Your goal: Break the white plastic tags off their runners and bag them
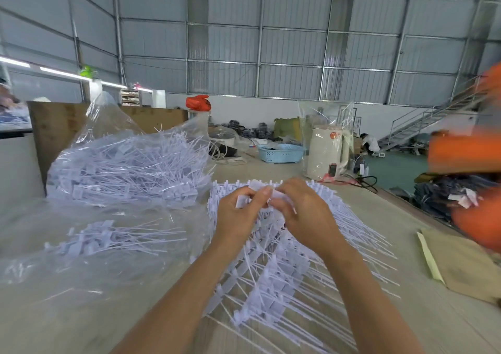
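While both hands pinch tags at the top of the pile, easy to lose the piece: left hand (240, 212) curled round a white tag (242, 201), right hand (301, 210) pinching the neighbouring bit of runner or tag just beside it, fingertips almost meeting. Blurred there, so hard to tell exactly which part is gripped by the right.

Likely risks, judged from the layout:
- Snapped tag flying off or dropping into the pile of runners (282, 267) below, where white on white would hide it.
- Twisting too far along the strip and bending or tearing a thin tail instead of breaking cleanly at the joint.
- Long tails snagging on neighbouring rows and dragging the whole fan of runners toward the table (406, 313) edge on the right.
- Loose tags missing the bag mouth, since the clear bag (127, 161) sits off to the left, well apart from the hands.

Tag being worked held up above the far end of the pile, directly between the two hands and touching both. Rest of the unbroken runners spread under and in front of the wrists. Finished tags heaped inside the bag at left, with a smaller loose bunch (108, 238) lying on plastic sheet nearer, left of the left forearm.
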`<state>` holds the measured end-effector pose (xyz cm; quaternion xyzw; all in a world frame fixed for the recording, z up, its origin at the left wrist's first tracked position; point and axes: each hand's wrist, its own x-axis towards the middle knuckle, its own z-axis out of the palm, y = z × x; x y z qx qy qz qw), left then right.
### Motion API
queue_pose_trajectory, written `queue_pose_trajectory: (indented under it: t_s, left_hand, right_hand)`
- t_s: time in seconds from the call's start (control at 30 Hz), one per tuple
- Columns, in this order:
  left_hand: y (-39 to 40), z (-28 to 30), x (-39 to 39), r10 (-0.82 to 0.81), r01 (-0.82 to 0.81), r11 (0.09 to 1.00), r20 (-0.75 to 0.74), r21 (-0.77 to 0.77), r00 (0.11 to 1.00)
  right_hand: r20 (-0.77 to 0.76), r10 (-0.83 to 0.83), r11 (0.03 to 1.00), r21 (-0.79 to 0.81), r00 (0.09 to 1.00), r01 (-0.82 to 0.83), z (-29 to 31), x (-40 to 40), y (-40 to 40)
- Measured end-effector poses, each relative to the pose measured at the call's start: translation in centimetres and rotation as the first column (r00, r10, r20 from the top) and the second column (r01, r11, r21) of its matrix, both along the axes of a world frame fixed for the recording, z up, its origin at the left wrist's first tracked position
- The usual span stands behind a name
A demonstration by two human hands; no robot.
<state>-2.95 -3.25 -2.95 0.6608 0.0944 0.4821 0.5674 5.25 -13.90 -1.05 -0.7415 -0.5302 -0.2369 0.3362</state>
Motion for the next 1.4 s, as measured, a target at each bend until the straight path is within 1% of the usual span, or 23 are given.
queue_pose_trajectory:
  t_s: [0.07,0.13,0.27,0.4,0.47,0.5,0.57,0.6,0.63,0.67,0.7,0.73,0.77,0.83,0.87,0.9,0.93,0.97,1.03,1.17,1.27,1.33,1.4]
  left_hand:
    - [0.2,0.1,-0.3,-0.024,0.024,1.0,0.005,0.01,1.0]
    - [0.2,0.3,-0.6,-0.063,0.062,0.997,0.009,0.044,0.998]
    - [0.5,0.7,-0.8,-0.065,0.062,0.991,0.024,0.118,0.998]
    - [0.5,0.3,-0.4,0.001,0.004,0.992,-0.041,0.127,0.999]
    - [0.7,0.2,-0.2,0.094,-0.088,0.993,-0.078,0.073,0.993]
    - [1.4,0.2,-0.2,0.163,-0.164,0.986,-0.099,-0.004,0.982]
    - [3.7,0.1,-1.0,0.236,-0.267,0.932,-0.147,-0.246,0.961]
    - [4.7,0.0,-1.5,0.224,-0.263,0.892,-0.147,-0.367,0.963]
    - [5.5,-0.2,-1.9,0.184,-0.22,0.86,-0.121,-0.46,0.975]
    - [5.9,-0.3,-2.1,0.127,-0.153,0.845,-0.086,-0.512,0.988]
    - [5.9,-0.3,-2.0,0.063,-0.079,0.836,-0.049,-0.543,0.997]
    - [5.6,-0.2,-1.8,-0.007,0.004,0.822,-0.004,-0.569,1.0]
    - [5.1,-0.1,-1.6,-0.079,0.089,0.797,0.043,-0.597,0.996]
    - [4.3,-0.1,-1.2,-0.192,0.221,0.745,0.115,-0.629,0.975]
    - [4.1,-0.2,-1.1,-0.226,0.248,0.741,0.116,-0.624,0.967]
    - [3.9,-0.3,-1.0,-0.252,0.258,0.749,0.097,-0.61,0.963]
    - [3.7,-0.4,-1.0,-0.269,0.259,0.76,0.074,-0.596,0.96]
    - [3.5,-0.5,-0.9,-0.281,0.259,0.769,0.054,-0.585,0.958]
    - [3.1,-0.6,-0.7,-0.287,0.265,0.788,0.05,-0.556,0.957]
    - [2.4,-0.6,-0.2,-0.291,0.279,0.852,0.043,-0.442,0.956]
    - [2.1,-0.7,0.2,-0.285,0.276,0.903,0.023,-0.33,0.958]
    - [2.0,-0.8,0.4,-0.267,0.254,0.93,-0.012,-0.264,0.964]
    - [2.1,-0.9,0.5,-0.277,0.257,0.935,-0.054,-0.243,0.959]
  right_hand:
    - [0.008,-0.004,0.999,-0.041,1.0,0.004,0.0,0.2,-0.3]
    - [0.006,0.053,0.997,-0.05,0.999,-0.053,0.1,0.0,-0.3]
    - [0.055,0.109,0.994,0.024,0.993,-0.11,-0.1,-0.5,0.0]
    - [0.284,-0.076,0.989,0.145,0.956,0.035,-0.4,-1.2,0.4]
    - [0.376,-0.16,0.979,0.178,0.913,0.098,-0.3,-1.5,0.5]
    - [0.428,-0.185,0.972,0.214,0.885,0.099,-0.1,-1.6,0.4]
    - [0.464,-0.211,0.94,0.338,0.861,0.048,0.8,-1.7,-0.2]
    - [0.428,-0.208,0.909,0.416,0.879,0.013,1.4,-1.8,-0.6]
    - [0.335,-0.171,0.871,0.49,0.927,-0.016,1.9,-1.8,-1.0]
    - [0.181,-0.08,0.836,0.548,0.98,-0.033,2.4,-1.9,-1.4]
    - [-0.003,0.071,0.809,0.585,0.997,-0.056,2.7,-1.9,-1.7]
    - [-0.18,0.243,0.784,0.615,0.953,-0.084,2.9,-1.7,-2.0]
    - [-0.324,0.399,0.757,0.645,0.858,-0.108,3.0,-1.6,-2.3]
    - [-0.51,0.616,0.714,0.683,0.6,-0.152,2.9,-1.1,-2.6]
    - [-0.58,0.661,0.715,0.679,0.477,-0.167,2.7,-0.9,-2.4]
    - [-0.644,0.659,0.74,0.648,0.389,-0.182,2.4,-0.7,-2.1]
    - [-0.696,0.626,0.776,0.597,0.351,-0.201,1.9,-0.7,-1.6]
    - [-0.734,0.583,0.812,0.54,0.348,-0.221,1.3,-0.6,-1.0]
    - [-0.775,0.495,0.868,0.419,0.394,-0.267,0.5,-0.5,-0.2]
    - [-0.719,0.446,0.879,0.241,0.533,-0.411,-0.5,-0.2,-0.1]
    - [-0.679,0.475,0.868,0.261,0.559,-0.422,-0.8,0.1,-0.3]
    - [-0.687,0.504,0.855,0.308,0.524,-0.417,-0.9,0.3,-0.3]
    - [-0.714,0.507,0.855,0.346,0.483,-0.385,-1.0,0.3,-0.1]
